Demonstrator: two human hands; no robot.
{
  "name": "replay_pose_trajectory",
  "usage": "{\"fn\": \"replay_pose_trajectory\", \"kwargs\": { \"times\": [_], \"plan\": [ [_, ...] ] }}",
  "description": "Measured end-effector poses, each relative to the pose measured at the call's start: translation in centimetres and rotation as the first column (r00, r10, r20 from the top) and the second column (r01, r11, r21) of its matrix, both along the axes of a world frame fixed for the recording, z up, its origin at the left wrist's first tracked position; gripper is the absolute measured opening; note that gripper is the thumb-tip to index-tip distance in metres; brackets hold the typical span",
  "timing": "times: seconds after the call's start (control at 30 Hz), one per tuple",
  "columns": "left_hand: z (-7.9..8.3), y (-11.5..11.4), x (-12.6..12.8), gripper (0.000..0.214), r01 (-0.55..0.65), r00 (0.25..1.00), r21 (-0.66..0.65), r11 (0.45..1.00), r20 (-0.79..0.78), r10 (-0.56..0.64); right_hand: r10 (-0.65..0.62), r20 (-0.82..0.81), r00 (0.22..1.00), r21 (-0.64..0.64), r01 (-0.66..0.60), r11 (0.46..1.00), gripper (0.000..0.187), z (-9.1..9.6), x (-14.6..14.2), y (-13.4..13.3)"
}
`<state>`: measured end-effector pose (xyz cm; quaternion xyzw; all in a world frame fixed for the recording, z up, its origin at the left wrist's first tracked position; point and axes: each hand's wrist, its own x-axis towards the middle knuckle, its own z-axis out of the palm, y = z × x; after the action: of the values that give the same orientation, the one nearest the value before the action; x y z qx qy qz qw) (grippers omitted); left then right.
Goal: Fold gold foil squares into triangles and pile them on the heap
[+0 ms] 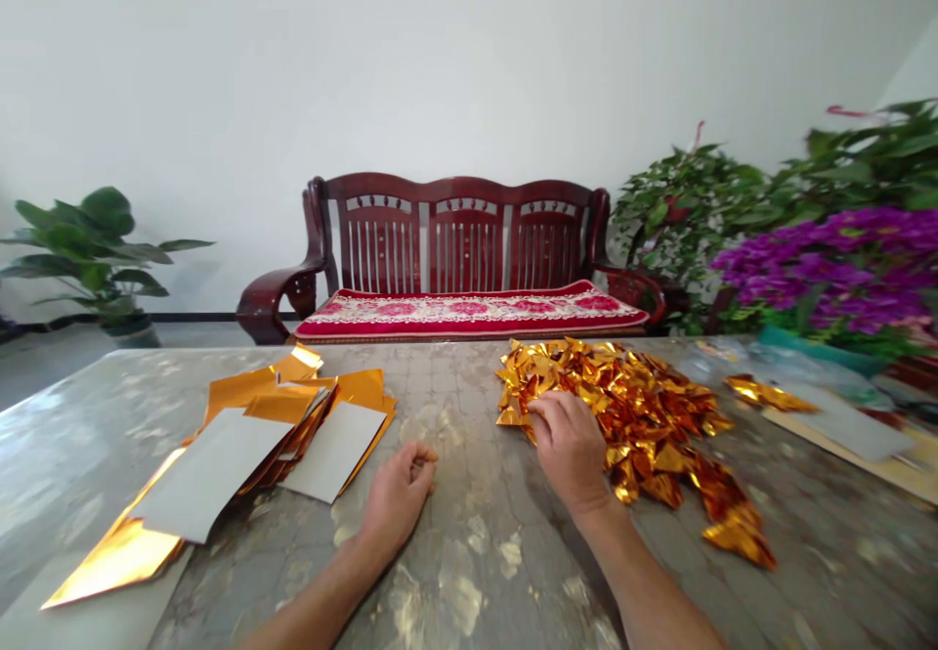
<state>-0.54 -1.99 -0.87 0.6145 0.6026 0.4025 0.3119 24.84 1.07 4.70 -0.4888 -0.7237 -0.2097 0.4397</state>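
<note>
My left hand (400, 494) rests on the stone-patterned tabletop (454, 552) with its fingers loosely curled, holding nothing. It lies just right of a loose stack of gold foil sheets with white backs (293, 435), without touching them. My right hand (570, 450) lies on the near left part of a heap of crumpled gold foil pieces (630, 425). Its fingertips are buried in the foil, so any grip is hidden. A smaller strip of gold foil (769, 394) lies further right.
A pale board (835, 420) and clear plastic sheeting (754, 367) lie at the table's right end. Beyond the far edge stand a dark red wooden bench (454, 239), green potted plants (92, 254), and purple flowers (828, 269).
</note>
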Motion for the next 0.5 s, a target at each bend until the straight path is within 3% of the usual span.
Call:
{"fn": "replay_pose_trajectory", "kwargs": {
  "times": [0.23, 0.5],
  "plan": [
    [-0.2, 0.2, -0.1, 0.017, 0.04, 0.996, 0.021, 0.999, -0.081, -0.038, -0.274, 0.108, 0.956, -0.085, 0.284, 0.955, 0.004, 2.0, 2.6, -0.1],
    [-0.3, 0.4, -0.2, 0.017, 0.062, 0.988, 0.014, 0.998, -0.144, -0.059, -0.549, 0.204, 0.811, -0.146, 0.58, 0.802, 0.012, 4.8, 7.4, -1.2]
  ]
}}
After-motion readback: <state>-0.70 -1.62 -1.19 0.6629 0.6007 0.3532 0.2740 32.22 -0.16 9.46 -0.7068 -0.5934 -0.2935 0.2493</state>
